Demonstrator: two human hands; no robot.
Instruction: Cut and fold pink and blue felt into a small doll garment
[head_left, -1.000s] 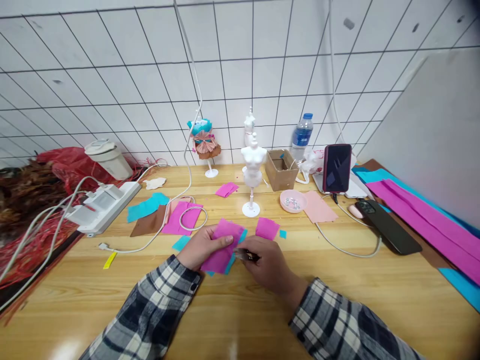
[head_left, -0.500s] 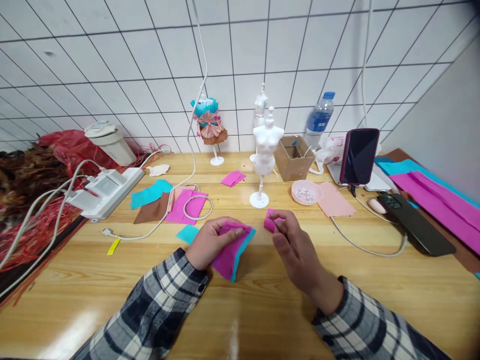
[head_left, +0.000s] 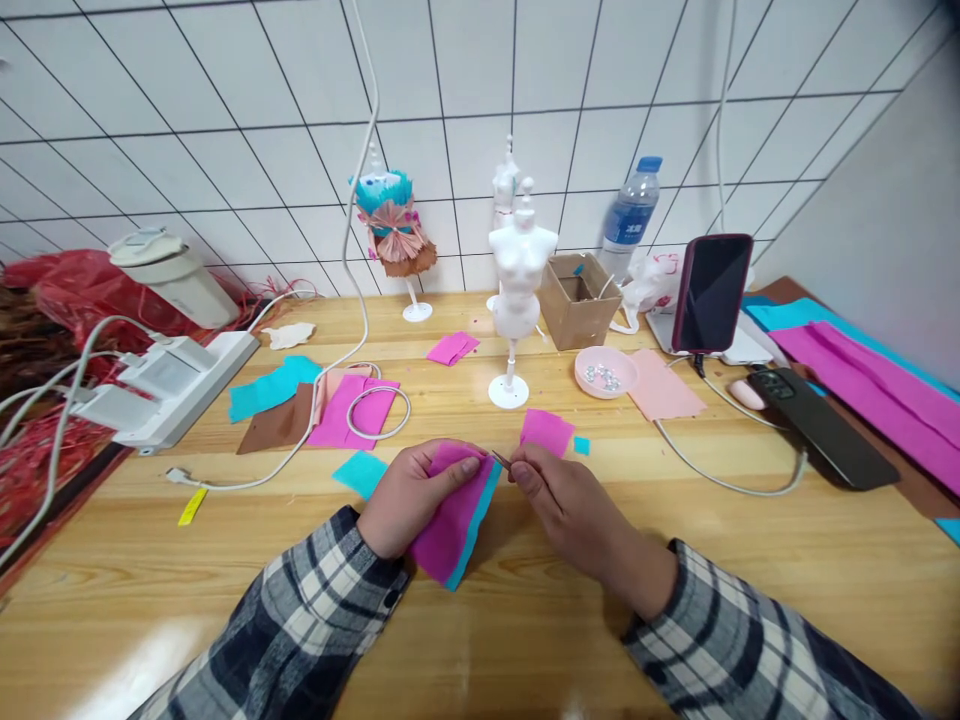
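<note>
1. Nearest, the left hand (head_left: 415,492) is closed, thumb pressing a blue-edged magenta piece (head_left: 451,525) held above the desk (head_left: 517,640).
2. Right hand (head_left: 561,503): fingers pinched around a slim tool (head_left: 501,460), tip at the piece's upper corner; contact not resolvable.
3. Just beyond: magenta square (head_left: 547,430), small blue scrap (head_left: 582,445).
4. Farther: white dress form (head_left: 517,275), upright; pink dish (head_left: 604,357) to its right.
5. Rear: dressed form (head_left: 397,235), cardboard box (head_left: 572,318).
</note>
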